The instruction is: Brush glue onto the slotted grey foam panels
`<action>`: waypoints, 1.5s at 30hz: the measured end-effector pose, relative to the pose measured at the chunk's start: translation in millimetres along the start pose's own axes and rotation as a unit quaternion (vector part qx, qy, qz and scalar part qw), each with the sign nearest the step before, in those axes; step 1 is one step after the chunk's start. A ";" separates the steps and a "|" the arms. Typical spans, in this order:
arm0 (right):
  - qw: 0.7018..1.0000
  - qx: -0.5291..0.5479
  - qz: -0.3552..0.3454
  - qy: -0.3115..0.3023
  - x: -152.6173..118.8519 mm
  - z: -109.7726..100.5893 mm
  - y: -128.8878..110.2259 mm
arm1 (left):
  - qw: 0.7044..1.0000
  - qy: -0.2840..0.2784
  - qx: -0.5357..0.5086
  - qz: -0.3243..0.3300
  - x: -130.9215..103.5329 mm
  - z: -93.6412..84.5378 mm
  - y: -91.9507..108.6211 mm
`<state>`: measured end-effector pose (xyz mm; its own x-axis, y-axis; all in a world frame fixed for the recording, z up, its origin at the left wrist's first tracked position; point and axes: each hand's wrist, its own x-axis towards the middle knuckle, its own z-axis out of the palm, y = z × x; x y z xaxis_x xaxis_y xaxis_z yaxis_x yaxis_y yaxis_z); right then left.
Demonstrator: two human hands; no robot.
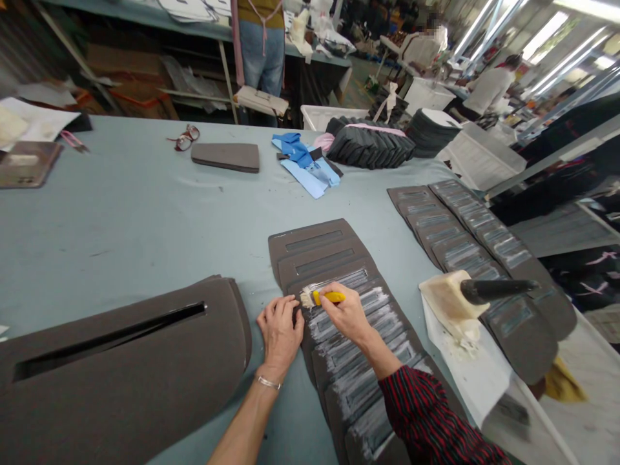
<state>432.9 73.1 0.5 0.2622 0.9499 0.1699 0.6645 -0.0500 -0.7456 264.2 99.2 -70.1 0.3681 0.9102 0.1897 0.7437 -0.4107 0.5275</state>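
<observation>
My right hand (349, 316) grips a paintbrush (332, 296) by its yellow handle. The pale bristles touch a dark brown panel in an overlapping row of panels (310, 268), each with a narrow rectangular slot. White, wet-looking streaks cover the panels from the brush down towards me; the two farthest ones show almost none. My left hand (281, 328) lies with its fingers on the left edge of the row, just beside the bristles, and holds nothing. To the right, a whitish container (450, 300) with a dark handle across it stands on a white sheet (477, 381).
A stack of larger slotted panels (145, 387) lies on the left. Two streaked panel rows (465, 239) overlap at the right. Farther back are a small brown stack (225, 157), blue cloth pieces (310, 165), eyeglasses (186, 137) and black bundles (371, 142). A person (261, 45) stands beyond the table.
</observation>
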 end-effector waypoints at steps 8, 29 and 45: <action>1.000 -0.013 0.018 0.020 -0.1 -19.4 17.5 | 0.999 0.033 0.007 0.023 0.2 7.9 -2.3; 0.981 -0.044 0.131 0.136 7.0 -100.6 98.2 | 0.998 0.036 0.039 0.028 -0.6 9.2 2.5; 0.998 0.055 0.025 0.020 -6.2 -34.5 31.1 | 0.999 0.017 0.042 0.021 -0.7 6.0 4.2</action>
<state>476.1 55.0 -1.6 0.3226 0.9339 0.1542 0.5689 -0.0611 -0.8202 270.4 96.5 -73.0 0.3811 0.8932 0.2385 0.7731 -0.4494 0.4476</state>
